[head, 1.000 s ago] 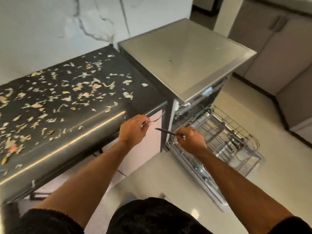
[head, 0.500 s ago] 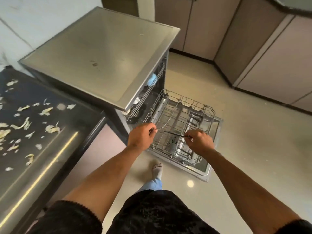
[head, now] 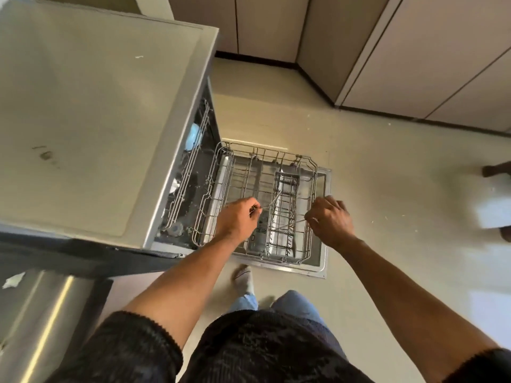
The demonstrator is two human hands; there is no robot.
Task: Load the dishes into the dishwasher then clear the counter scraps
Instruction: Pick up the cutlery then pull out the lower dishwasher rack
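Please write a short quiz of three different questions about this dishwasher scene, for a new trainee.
1. True or false: the lower rack is pulled out over the open door.
2. Each hand pinches: A) a plate B) a thin utensil C) a cup
3. Fill in: both hands hover above the cutlery ____.

Key:
1. True.
2. B: the left hand and the right hand each pinch one.
3. basket.

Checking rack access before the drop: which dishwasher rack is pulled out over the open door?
The lower rack, under both hands. The upper rack sits pushed inside the dishwasher.
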